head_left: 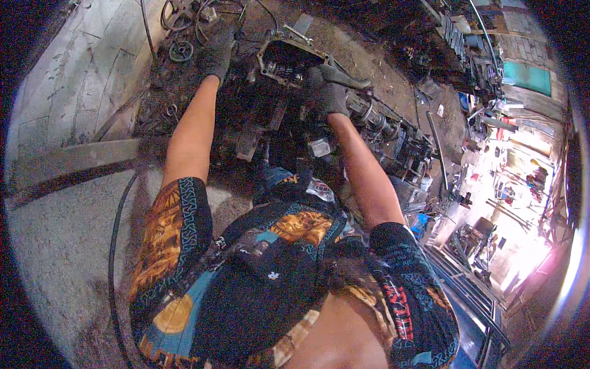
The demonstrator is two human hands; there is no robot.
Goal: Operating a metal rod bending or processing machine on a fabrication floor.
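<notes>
- Dark short-sleeved shirt (246, 307), printed with orange and blue patterns, fills the lower middle of the frame, closest to the lens; both bare forearms stretch from it toward the top.
- Gloved in grey, the left hand (219, 56) reaches into the upper left of the frame with its fingers pointing up, among dark metal parts. I cannot tell from where I stand whether it grips anything.
- Also in a grey glove, the right hand (329, 91) is at the right-hand edge of an open metal housing (275, 76); I cannot make out how tightly its fingers close. The two hands are well apart.
- That housing sits at the upper centre, between the hands, its opening showing toothed, ridged parts (284, 69).
- Just above its rim lie a wrench (297, 33) and a flat grey plate (303, 24).
- A spoked wheel (180, 51) lies left of the left hand.
- Cylindrical machine parts (372, 117) extend right of the right hand.
- A black cable (113, 246) curves down the lower left.
</notes>
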